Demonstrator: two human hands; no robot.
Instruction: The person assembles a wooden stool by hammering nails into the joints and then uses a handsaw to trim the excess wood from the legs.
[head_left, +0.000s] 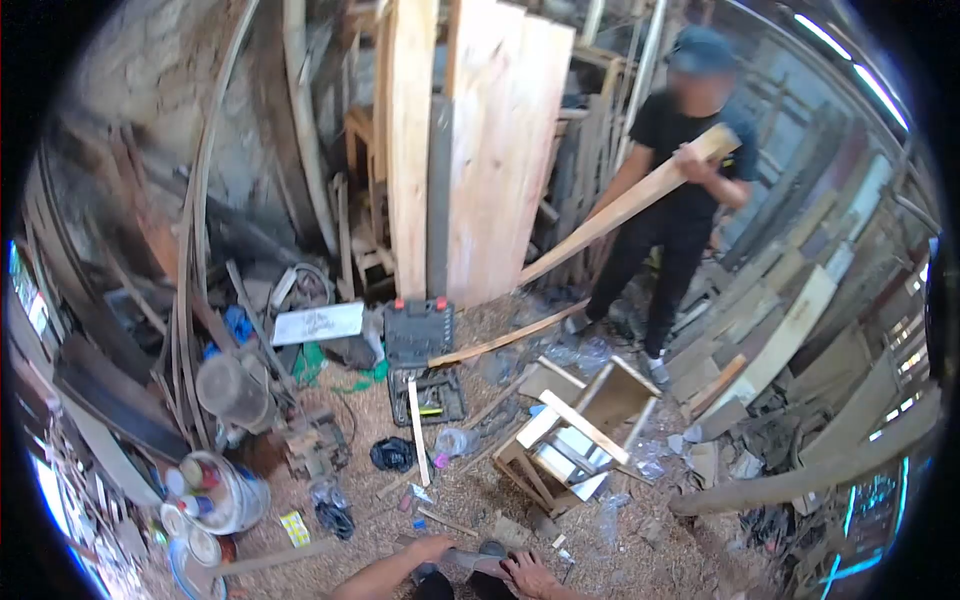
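Observation:
Low in the head view, a narrow grey-brown piece, perhaps wood (462,559), lies across in front of my knees. My left hand (430,549) is closed round its left end. My right hand (532,576) rests at its other end, fingers bent over it and slightly apart. The exact kind of the piece is hard to make out. Beyond my right hand, a small wooden frame like a stool or drawer box (524,470) lies tipped on the shavings. A thin wooden strip (418,440) lies across an open tool case (420,335).
A co-worker (685,170) stands at the back right holding a long plank (630,208). Wide boards (500,150) lean upright behind. On the left are a white bucket with cans (240,505) and a grey bucket (232,392). A log (800,482) and stacked timber (790,330) line the right.

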